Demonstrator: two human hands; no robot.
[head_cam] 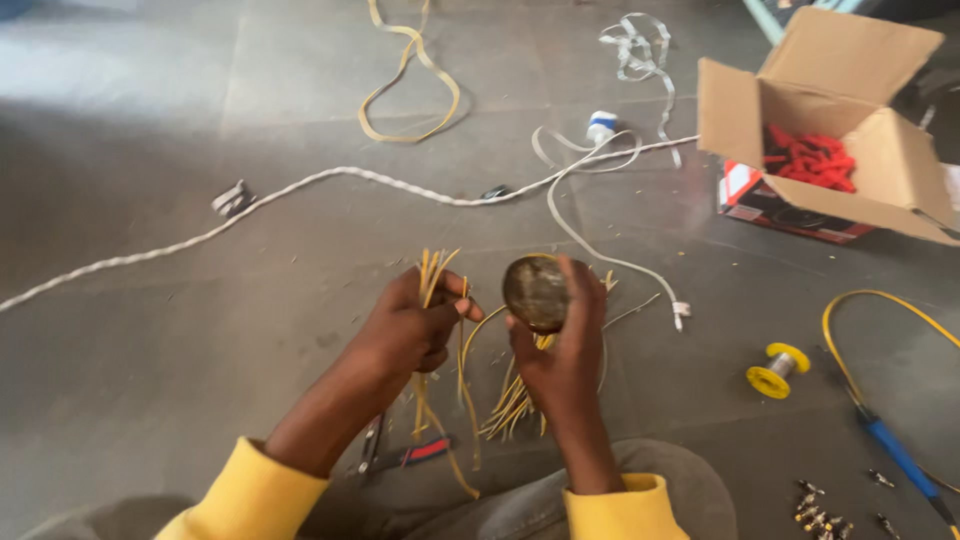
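1. Just below the left hand (405, 330), a pair of pliers with red grips (405, 455) lies on the grey floor (150, 330), partly hidden by the yellow sleeve (250, 495) and forearm.
2. The left hand is clenched around a bundle of thin yellow wire pieces (430, 275); their ends stick up above the fist and hang down beneath it.
3. The right hand (560, 350) grasps a small round tin (535, 292) by its rim, fingers curled over the top; its dull brownish face may be a lid, though blur makes that hard to tell. More yellow wire pieces (510, 405) fan out under this hand.
4. To the right of the right hand sit a yellow solder spool (778, 370) and a blue-handled tool on a yellow cable (900, 455); small metal connectors (820, 510) are cut off at the bottom edge.
5. Beyond both hands runs a twisted white cord (330, 178).
6. Far right of them, an open brown cardboard box (730, 100) holds red plastic parts (812, 158), standing on a flat red-and-white package (770, 205) that is mostly covered.
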